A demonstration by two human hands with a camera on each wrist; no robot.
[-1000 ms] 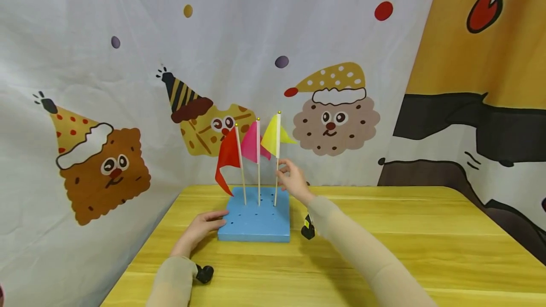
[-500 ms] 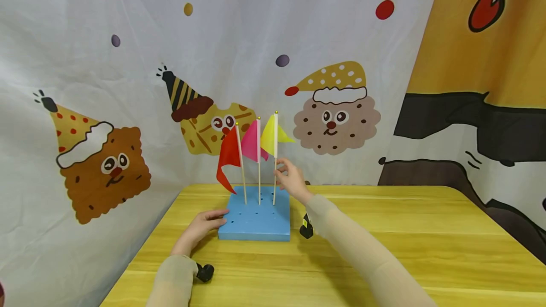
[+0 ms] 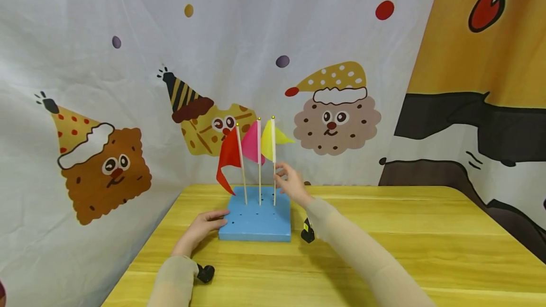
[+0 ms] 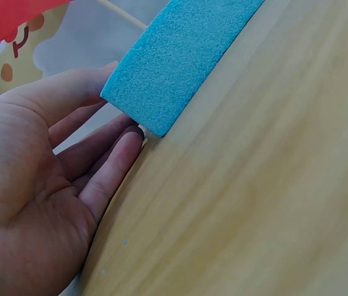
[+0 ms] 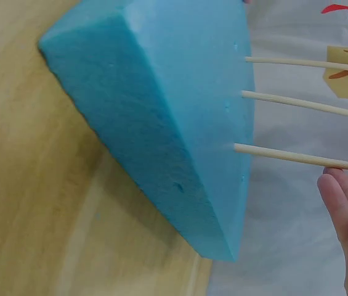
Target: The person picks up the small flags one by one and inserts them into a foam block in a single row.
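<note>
A blue foam block (image 3: 256,226) with small holes lies on the table. My left hand (image 3: 202,229) rests its fingers against the block's left side; in the left wrist view the extended fingertips (image 4: 109,74) are at its corner. With thumb and fingers, my right hand (image 3: 294,186) pinches the thin wooden stick of a yellow flag (image 3: 267,141). That stick (image 5: 284,154) stands nearly upright, its lower end at the block's top face in the right wrist view. To its left, a pink flag (image 3: 251,143) and a slightly tilted red flag (image 3: 230,150) stand in the block.
The wooden table (image 3: 384,240) reaches past the block to the right and front. Behind it hangs a white curtain (image 3: 239,27) printed with cartoon biscuits. Black wrist cameras are strapped under both sleeves.
The yellow flag has shifted slightly left, straightened up and sunk a little, with the right hand moving along with it. The left hand and block have stayed in place.
</note>
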